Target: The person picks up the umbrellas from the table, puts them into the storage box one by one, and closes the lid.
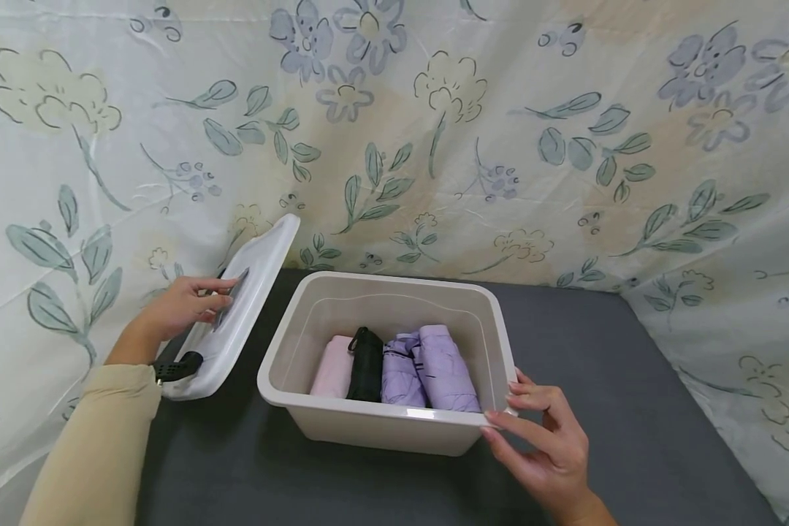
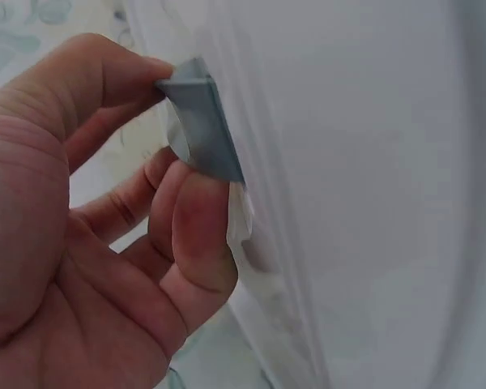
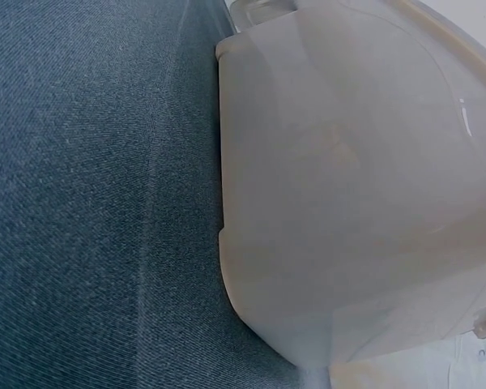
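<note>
My left hand holds a white lid tilted on edge at the left. In the left wrist view its thumb and fingers pinch a grey clip-like handle on the lid. A beige plastic storage box stands uncovered in the middle. My right hand grips the box's near right corner, thumb at the front and fingers over the rim. Inside lie folded umbrellas side by side: a pink one, a black one and two purple ones, the left one beside the right one.
The box rests on a dark grey cloth surface. A flower-patterned curtain hangs close behind the box and along both sides. A black strap sits on the left wrist.
</note>
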Tool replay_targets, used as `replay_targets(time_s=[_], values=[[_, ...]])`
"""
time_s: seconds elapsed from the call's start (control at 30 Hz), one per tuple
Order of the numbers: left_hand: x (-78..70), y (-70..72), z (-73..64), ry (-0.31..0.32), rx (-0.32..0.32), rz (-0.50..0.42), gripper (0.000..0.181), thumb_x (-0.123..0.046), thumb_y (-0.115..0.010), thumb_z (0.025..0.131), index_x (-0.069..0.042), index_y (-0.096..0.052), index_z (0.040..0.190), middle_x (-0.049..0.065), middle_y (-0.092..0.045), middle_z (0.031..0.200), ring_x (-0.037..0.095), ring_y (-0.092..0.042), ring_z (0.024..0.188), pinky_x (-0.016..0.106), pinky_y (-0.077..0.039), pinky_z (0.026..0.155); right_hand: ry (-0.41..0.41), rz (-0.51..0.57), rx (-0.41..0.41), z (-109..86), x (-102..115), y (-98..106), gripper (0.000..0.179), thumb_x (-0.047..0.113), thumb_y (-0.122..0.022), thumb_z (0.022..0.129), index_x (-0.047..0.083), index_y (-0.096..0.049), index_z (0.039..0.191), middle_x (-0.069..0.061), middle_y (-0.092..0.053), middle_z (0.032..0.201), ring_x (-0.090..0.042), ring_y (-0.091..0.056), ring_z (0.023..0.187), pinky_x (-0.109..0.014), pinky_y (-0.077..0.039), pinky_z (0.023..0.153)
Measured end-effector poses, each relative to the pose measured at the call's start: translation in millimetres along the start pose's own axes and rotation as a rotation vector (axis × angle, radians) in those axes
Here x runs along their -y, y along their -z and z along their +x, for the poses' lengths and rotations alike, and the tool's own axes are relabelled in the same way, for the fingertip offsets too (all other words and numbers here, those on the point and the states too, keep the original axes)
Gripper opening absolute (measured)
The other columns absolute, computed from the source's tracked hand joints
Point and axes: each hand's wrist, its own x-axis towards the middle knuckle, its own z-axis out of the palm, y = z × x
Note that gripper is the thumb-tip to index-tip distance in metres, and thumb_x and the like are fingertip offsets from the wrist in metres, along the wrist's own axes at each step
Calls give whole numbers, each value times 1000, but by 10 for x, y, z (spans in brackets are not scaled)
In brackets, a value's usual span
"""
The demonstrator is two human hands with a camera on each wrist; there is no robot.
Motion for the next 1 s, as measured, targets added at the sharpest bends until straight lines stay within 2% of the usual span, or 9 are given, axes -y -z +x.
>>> replay_targets(time_s=[0.1, 0.2, 0.3, 0.43, 0.63, 0.83, 1.0], values=[[-109, 18, -20, -44, -11, 13, 50, -20, -66, 101, -1, -53, 146, 29, -55, 142, 14, -62, 98, 30, -59, 78, 1, 1, -4, -7, -5, 3, 22, 10, -86, 82, -10, -76, 79, -24, -62, 93, -27, -65, 110, -37, -48, 113], [-237, 34, -27, -120, -31, 22, 47, -16, -68, 99, -1, -57, 143, 27, -60, 137, 9, -63, 90, 31, -59, 74, 6, 10, -10, -8, -11, 4, 22, 8, -86, 82, -11, -76, 78, -24, -62, 93, -27, -65, 110, -39, -48, 113], [-392, 42, -29, -205, -42, 25, 45, -12, -69, 97, 1, -60, 139, 12, -67, 121, 6, -63, 80, 29, -59, 69, 6, 13, -11, 8, -6, 0, 22, 8, -86, 82, -11, -76, 79, -24, -62, 93, -27, -65, 110, -39, -48, 113], [-598, 30, -33, -313, -23, 30, 44, -9, -71, 96, 3, -61, 138, -3, -65, 101, 11, -61, 70, 29, -58, 64, 2, 11, -6, 15, -3, -3, 22, 8, -86, 82, -11, -76, 79, -24, -62, 93, -27, -65, 110, -38, -48, 113], [-901, -39, -39, -457, 4, 61, 41, -2, -74, 91, 1, -67, 132, -4, -64, 99, 13, -59, 67, 27, -52, 61, -8, 7, 6, -45, -40, 20, 22, 8, -87, 81, -11, -77, 80, -24, -62, 94, -29, -65, 110, -39, -48, 113], [-1287, -117, -36, -484, 79, 142, 37, -7, -75, 91, -8, -72, 128, 4, -65, 108, 11, -59, 79, 25, -49, 62, -20, 26, 3, -105, -82, 49, 21, 6, -88, 79, -11, -77, 81, -25, -62, 95, -31, -65, 109, -41, -48, 113], [-1578, -185, 11, -508, 159, 206, 37, -7, -75, 91, -12, -73, 128, 7, -66, 105, 11, -62, 79, 25, -51, 64, -21, 32, 4, -111, -86, 55, 21, 6, -88, 79, -12, -76, 82, -25, -62, 96, -31, -65, 109, -42, -48, 114]])
